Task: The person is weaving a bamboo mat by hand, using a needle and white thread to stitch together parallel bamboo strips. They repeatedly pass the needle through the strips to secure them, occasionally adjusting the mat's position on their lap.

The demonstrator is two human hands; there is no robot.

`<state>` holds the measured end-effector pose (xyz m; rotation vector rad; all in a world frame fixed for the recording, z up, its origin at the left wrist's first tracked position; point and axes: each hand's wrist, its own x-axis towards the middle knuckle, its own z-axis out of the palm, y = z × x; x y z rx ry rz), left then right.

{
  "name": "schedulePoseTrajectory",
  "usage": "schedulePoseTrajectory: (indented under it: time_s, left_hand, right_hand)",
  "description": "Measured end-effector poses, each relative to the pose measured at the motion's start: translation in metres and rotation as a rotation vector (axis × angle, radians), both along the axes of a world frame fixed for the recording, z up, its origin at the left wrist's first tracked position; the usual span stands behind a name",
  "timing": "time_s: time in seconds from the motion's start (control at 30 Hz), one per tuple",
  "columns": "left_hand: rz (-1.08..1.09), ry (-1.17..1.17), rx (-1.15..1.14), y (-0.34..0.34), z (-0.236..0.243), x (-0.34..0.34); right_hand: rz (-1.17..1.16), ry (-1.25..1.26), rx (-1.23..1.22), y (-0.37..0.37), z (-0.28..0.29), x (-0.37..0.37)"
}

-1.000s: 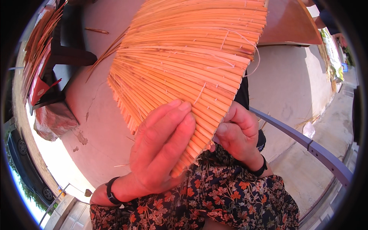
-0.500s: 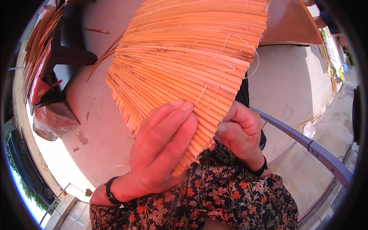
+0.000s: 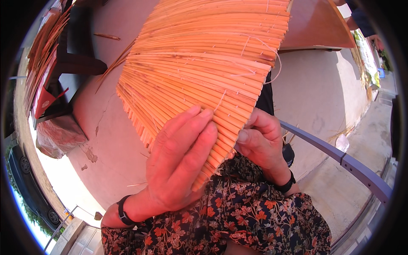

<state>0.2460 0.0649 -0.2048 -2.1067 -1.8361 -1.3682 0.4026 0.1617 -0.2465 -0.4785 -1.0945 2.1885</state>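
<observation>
Head view: left hand grasps reed panel; right hand at edge, grip unclear.

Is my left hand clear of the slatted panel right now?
No, the left hand rests its fingers on the slatted panel.

The thumb of your left hand is out of sight behind the reed mat, whose far end is cut off by the top edge. On your right hand, some fingers are hidden behind the mat's edge, so you cannot tell whether they pinch anything there. The lower edge cuts off your floral garment.
</observation>
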Motion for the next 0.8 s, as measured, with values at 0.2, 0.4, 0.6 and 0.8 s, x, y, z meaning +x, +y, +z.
schedulePoseTrajectory:
  time_s: [0.2,0.4,0.6,0.8]
  left_hand:
    - [-0.033,0.055,-0.011,-0.003,-0.003,-0.003]
    - [-0.033,0.069,-0.032,-0.003,-0.007,-0.001]
    - [-0.055,0.073,-0.067,-0.001,-0.012,-0.001]
    - [-0.032,0.028,-0.055,-0.001,-0.015,0.003]
  right_hand:
    - [0.025,0.054,-0.081,0.0,0.007,-0.001]
    - [0.035,-0.055,0.015,0.002,0.007,0.003]
    - [0.06,-0.016,-0.011,0.007,-0.004,0.004]
    - [0.052,0.061,-0.047,0.006,-0.014,0.001]
